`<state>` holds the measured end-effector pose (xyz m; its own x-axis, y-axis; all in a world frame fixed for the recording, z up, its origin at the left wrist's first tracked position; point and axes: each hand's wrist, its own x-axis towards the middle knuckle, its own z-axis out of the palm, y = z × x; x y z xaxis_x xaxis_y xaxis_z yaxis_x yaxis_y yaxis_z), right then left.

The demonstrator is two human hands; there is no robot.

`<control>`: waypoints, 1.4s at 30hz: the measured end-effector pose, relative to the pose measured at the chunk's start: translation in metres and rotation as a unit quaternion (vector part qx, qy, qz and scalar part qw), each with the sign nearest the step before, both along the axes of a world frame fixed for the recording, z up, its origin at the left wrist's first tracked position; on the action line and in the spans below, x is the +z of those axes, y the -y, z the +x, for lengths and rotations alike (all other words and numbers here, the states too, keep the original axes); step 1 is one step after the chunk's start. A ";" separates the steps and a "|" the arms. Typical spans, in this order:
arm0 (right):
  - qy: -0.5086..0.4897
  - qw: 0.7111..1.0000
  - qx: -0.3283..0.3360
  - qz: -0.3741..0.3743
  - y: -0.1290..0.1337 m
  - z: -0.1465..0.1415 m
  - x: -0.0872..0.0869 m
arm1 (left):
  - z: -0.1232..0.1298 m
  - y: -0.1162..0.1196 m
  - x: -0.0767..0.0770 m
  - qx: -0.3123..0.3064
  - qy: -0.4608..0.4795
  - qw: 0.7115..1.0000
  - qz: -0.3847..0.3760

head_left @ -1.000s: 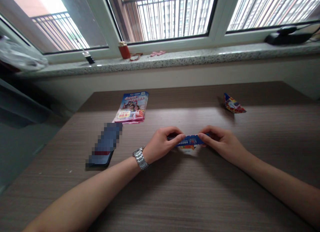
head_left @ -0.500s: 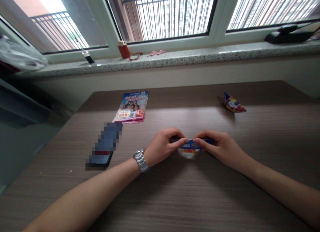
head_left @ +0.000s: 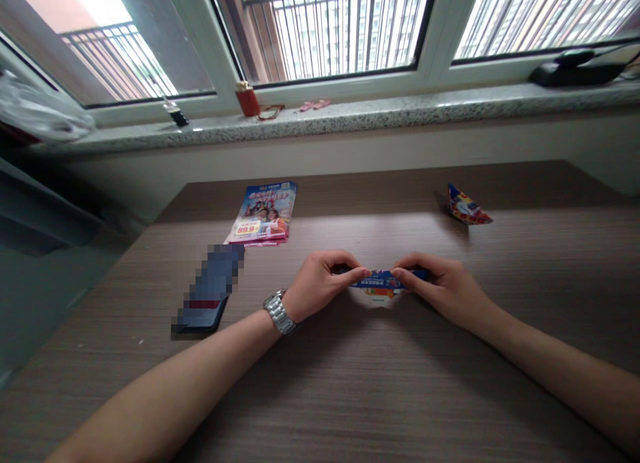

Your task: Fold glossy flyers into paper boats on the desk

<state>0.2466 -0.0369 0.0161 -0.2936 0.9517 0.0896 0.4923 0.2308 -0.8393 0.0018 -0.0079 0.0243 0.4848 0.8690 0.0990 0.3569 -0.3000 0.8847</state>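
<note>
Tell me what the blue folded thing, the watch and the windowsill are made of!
The blue folded thing looks like printed paper, thin and creased, perhaps glossy. The watch seems to be metal, because its silvery band links shine. The windowsill looks like smooth, polished stone: it's speckled grey and white and catches the light, though it could be imitation.

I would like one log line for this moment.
left grip: on paper | right grip: on paper | leaflets: table, back left | folded shape: table, back right
</note>
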 end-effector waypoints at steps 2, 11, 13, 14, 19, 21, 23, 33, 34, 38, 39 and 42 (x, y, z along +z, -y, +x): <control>0.001 1.000 -0.004 -0.001 0.000 0.000 -0.001 | 0.000 -0.001 0.000 0.004 0.005 1.000 -0.009; 0.015 0.999 -0.035 0.008 -0.005 0.005 0.001 | -0.001 -0.003 -0.001 0.038 0.028 0.999 -0.027; 0.020 0.999 -0.039 0.011 -0.005 0.005 0.001 | -0.001 -0.003 0.000 0.041 0.025 0.999 -0.019; 0.021 0.999 -0.041 0.012 -0.005 0.004 0.001 | -0.001 -0.003 0.000 0.043 0.022 0.999 -0.015; 0.019 0.998 -0.046 0.032 -0.007 0.005 -0.002 | -0.002 -0.005 -0.003 0.043 0.015 0.999 -0.015; 0.020 0.998 -0.051 0.034 -0.008 0.007 -0.003 | -0.003 -0.006 -0.004 0.042 0.015 0.999 -0.010; 0.020 0.998 -0.052 0.030 -0.009 0.008 -0.004 | -0.004 -0.006 -0.005 0.044 0.013 0.999 -0.006; 0.064 0.994 -0.019 0.082 -0.013 0.009 -0.010 | -0.006 -0.005 -0.011 0.054 -0.115 0.976 0.177; 0.079 0.991 -0.010 0.109 -0.014 0.010 -0.011 | -0.005 -0.005 -0.012 0.055 -0.133 0.967 0.213; 0.127 0.975 0.016 0.181 -0.021 0.014 -0.018 | -0.002 -0.002 -0.011 -0.005 -0.191 0.923 0.335; 0.134 0.972 0.017 0.192 -0.023 0.015 -0.019 | -0.001 0.000 -0.010 -0.028 -0.203 0.915 0.347; 0.151 0.965 0.023 0.213 -0.026 0.017 -0.023 | 0.001 0.006 -0.008 -0.079 -0.244 0.897 0.359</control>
